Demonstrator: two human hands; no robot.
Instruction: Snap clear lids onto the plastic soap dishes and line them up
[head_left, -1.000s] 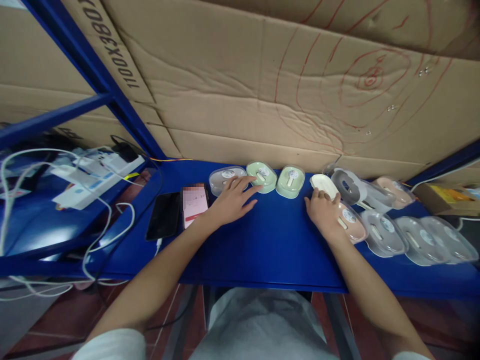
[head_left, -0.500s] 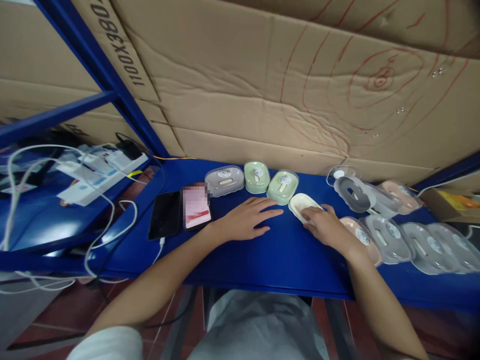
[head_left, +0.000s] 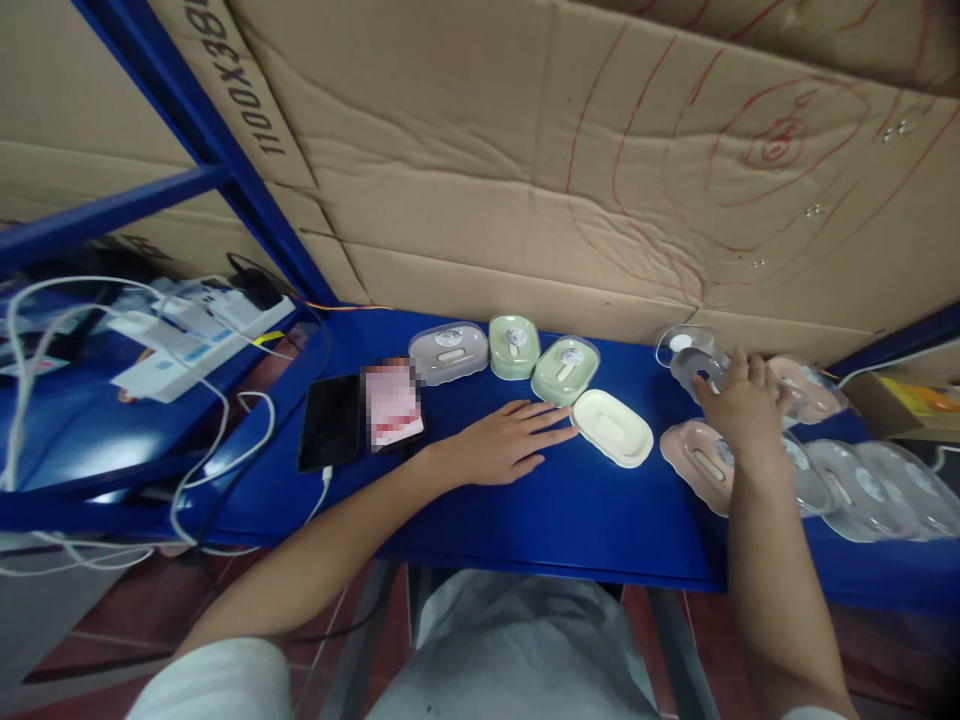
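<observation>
On the blue table (head_left: 555,530): white dish (head_left: 611,428) sits by itself now, just in front of the nearer green case. Half a second ago the right hand was on it, and now that hand's well off to the right.
Left hand (head_left: 495,447): pretty much where it was, palm down, fingers spread and holding nothing, tips right at the dish's left rim. Can't tell if they touch.
Right hand (head_left: 742,405): fingers bent over the grey dish (head_left: 686,372) at the back right. Can't tell if it's gripping anything.
Clear lid (head_left: 679,343): just the one I can make out, behind the grey dish, round white sticker on it.
Green cases (head_left: 514,350): two, side by side.
Greyish case (head_left: 448,360): one, left of the greens.
Pink cases (head_left: 690,465): two, one up front, one at the back right.
Grey cases (head_left: 855,490): three along the front right, one partly behind the wrist.
Phones (head_left: 330,420): two, one dark, one lit but pixelated.
Cardboard (head_left: 450,150): "1100X38" printed, rest cut off, plus red hand-drawn rings.
Case stickers: too small to read.
</observation>
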